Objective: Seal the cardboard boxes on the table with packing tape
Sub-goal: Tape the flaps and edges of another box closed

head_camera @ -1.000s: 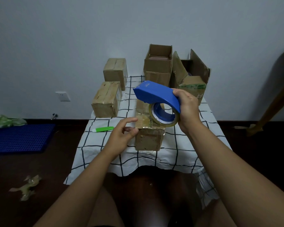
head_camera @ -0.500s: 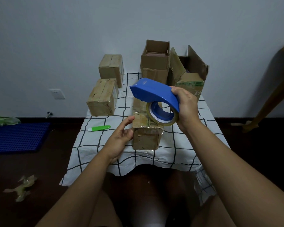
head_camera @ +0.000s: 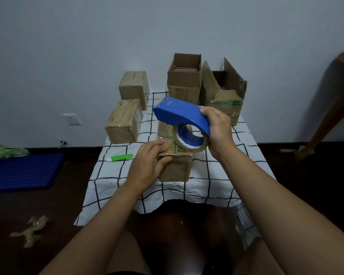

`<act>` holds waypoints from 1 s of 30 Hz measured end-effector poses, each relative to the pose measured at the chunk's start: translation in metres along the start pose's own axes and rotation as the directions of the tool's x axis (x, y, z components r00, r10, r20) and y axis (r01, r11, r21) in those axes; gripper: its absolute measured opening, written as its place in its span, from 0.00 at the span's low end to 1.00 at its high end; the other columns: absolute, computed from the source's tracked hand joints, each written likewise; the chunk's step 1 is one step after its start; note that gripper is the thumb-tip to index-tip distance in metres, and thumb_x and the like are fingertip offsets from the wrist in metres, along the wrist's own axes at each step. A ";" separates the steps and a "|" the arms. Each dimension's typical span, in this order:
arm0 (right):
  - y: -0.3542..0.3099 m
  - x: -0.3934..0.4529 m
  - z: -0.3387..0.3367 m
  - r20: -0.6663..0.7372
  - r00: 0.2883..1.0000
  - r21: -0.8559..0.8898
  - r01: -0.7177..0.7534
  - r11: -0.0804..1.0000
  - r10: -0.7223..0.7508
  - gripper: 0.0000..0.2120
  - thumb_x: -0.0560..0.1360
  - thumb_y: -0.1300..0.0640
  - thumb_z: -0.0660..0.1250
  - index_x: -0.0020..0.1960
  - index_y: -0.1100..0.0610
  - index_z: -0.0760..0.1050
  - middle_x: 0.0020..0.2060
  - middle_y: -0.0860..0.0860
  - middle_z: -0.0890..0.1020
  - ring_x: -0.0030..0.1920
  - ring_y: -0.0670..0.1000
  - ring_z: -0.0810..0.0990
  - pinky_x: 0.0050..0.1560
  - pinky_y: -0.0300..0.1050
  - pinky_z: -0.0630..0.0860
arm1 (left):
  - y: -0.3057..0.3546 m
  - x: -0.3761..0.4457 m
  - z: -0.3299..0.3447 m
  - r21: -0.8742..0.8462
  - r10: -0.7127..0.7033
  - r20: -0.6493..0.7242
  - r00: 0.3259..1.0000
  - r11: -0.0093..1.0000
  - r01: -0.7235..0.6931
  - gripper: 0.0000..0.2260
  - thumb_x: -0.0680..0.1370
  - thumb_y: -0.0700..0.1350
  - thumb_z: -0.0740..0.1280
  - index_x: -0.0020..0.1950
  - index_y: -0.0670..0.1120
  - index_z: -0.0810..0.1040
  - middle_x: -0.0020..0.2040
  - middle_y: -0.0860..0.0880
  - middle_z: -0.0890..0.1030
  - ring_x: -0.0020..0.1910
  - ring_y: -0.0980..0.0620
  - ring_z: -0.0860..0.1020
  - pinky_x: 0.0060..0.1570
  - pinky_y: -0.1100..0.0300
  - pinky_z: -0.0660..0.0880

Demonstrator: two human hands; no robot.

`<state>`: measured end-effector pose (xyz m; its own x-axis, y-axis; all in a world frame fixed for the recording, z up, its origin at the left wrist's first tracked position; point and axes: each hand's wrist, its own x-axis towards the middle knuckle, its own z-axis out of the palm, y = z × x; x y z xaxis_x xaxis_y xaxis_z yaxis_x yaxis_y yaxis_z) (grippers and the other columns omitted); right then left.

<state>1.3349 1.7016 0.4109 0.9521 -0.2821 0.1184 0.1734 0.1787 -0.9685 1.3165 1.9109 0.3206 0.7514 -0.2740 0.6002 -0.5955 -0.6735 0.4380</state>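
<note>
Your left hand [head_camera: 150, 161] gripped the near box [head_camera: 175, 165] at frame centre, thumb on its front, fingers on top. Your right hand [head_camera: 218, 130] clasped the tape dispenser [head_camera: 179, 116] just above. The box's long axis ran away from you; the dispenser's nose pointed upper left.

Table [head_camera: 216, 175]: near box [head_camera: 175, 165] at centre, left hand [head_camera: 149, 163] on its 9 o'clock edge; tape dispenser [head_camera: 181, 118] in right hand [head_camera: 216, 130] above it. Pen [head_camera: 120, 157] at 9 o'clock. Two closed boxes [head_camera: 123, 122] [head_camera: 134, 88] at 10 to 11 o'clock. Two open boxes [head_camera: 184, 80] [head_camera: 224, 96] at 12 to 1 o'clock.
</note>
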 end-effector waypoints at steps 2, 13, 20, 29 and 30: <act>0.001 0.000 0.000 0.002 1.000 -0.002 -0.006 1.000 0.006 0.11 0.77 0.57 0.66 0.40 0.50 0.84 0.37 0.45 0.85 0.39 0.44 0.82 0.43 0.41 0.78 | -0.001 -0.001 0.000 -0.015 -0.020 0.024 1.000 1.000 0.020 0.20 0.76 0.57 0.68 0.59 0.44 0.79 0.62 0.50 0.77 0.61 0.56 0.72 0.62 0.71 0.64; 0.003 0.002 -0.001 -0.015 1.000 -0.003 -0.005 1.000 0.005 0.10 0.77 0.57 0.67 0.41 0.49 0.84 0.39 0.46 0.85 0.40 0.44 0.82 0.45 0.43 0.79 | 0.022 0.008 0.007 0.000 -0.201 -0.002 0.980 0.980 0.201 0.27 0.72 0.70 0.63 0.51 0.46 0.76 0.55 0.53 0.74 0.56 0.53 0.70 0.49 0.61 0.70; 0.002 0.001 -0.002 -0.018 1.000 0.023 0.001 1.000 0.000 0.14 0.77 0.59 0.66 0.37 0.48 0.85 0.39 0.46 0.85 0.43 0.48 0.81 0.48 0.47 0.78 | 0.017 0.005 0.014 0.154 -0.090 -0.038 0.995 0.983 0.095 0.27 0.71 0.68 0.66 0.52 0.44 0.75 0.54 0.48 0.75 0.53 0.49 0.71 0.46 0.56 0.75; -0.004 -0.002 -0.003 -0.050 0.999 0.065 0.001 0.998 0.002 0.10 0.78 0.60 0.66 0.42 0.52 0.84 0.41 0.50 0.85 0.43 0.49 0.81 0.45 0.44 0.79 | 0.041 0.016 0.009 0.392 -0.003 -0.090 0.996 0.919 0.039 0.29 0.74 0.71 0.58 0.48 0.44 0.73 0.53 0.45 0.76 0.59 0.44 0.72 0.58 0.49 0.69; -0.005 -0.002 -0.005 -0.073 0.997 0.082 0.007 0.997 -0.001 0.10 0.78 0.60 0.66 0.42 0.52 0.84 0.40 0.49 0.85 0.42 0.48 0.82 0.45 0.44 0.79 | 0.044 0.018 0.010 0.381 0.051 -0.103 0.993 0.925 -0.008 0.27 0.76 0.68 0.60 0.50 0.43 0.75 0.54 0.44 0.77 0.59 0.44 0.73 0.57 0.49 0.70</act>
<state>1.3310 1.6969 0.4144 0.9311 -0.3499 0.1029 0.1999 0.2536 -0.9464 1.3073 1.8692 0.3439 0.6870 -0.2358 0.6873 -0.4483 -0.8820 0.1455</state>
